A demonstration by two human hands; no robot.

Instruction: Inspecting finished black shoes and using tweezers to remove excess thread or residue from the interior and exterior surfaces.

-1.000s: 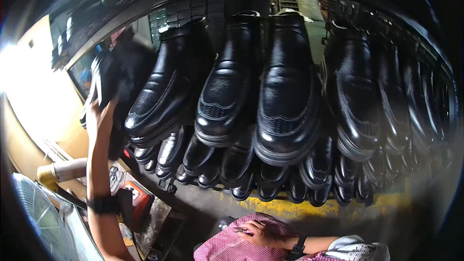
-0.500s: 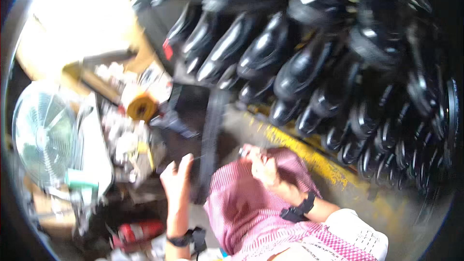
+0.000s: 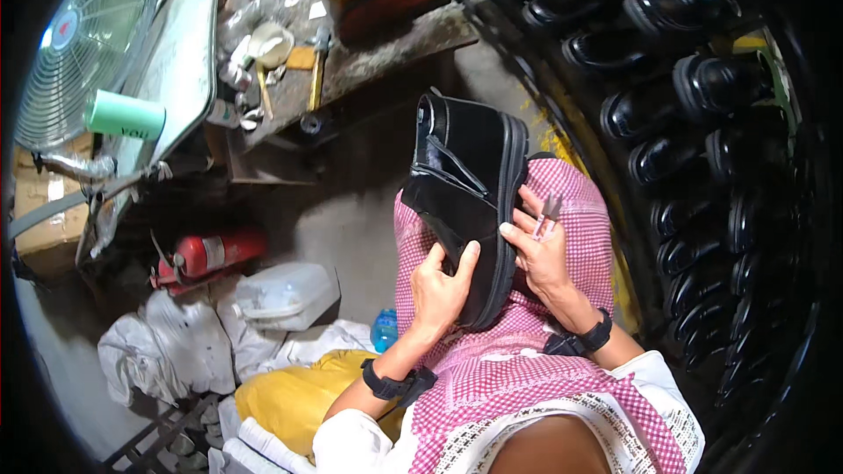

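Observation:
A black shoe (image 3: 474,154) with a thick ridged sole is held tilted above my lap, its sole edge facing right. My left hand (image 3: 439,291) grips the shoe near its lower end, thumb on the upper. At the sole's right edge, my right hand (image 3: 546,259) touches the shoe with thumb and fingers. The same hand also holds small thread snips (image 3: 549,215), blades pointing up, away from the shoe. A pink checked apron (image 3: 575,197) covers my lap below the shoe.
Racks of shiny black shoes (image 3: 676,79) line the right side. A cluttered workbench (image 3: 395,54) with a hammer (image 3: 318,70) stands ahead, and a fan (image 3: 83,44) at far left. On the left floor lie a red fire extinguisher (image 3: 215,253), a plastic container (image 3: 285,294) and a yellow sack (image 3: 294,386).
The shoe has come from the left to above my lap. My right hand, apart from it before, now touches its sole edge. The view has shifted, and the shoe racks sit farther right.

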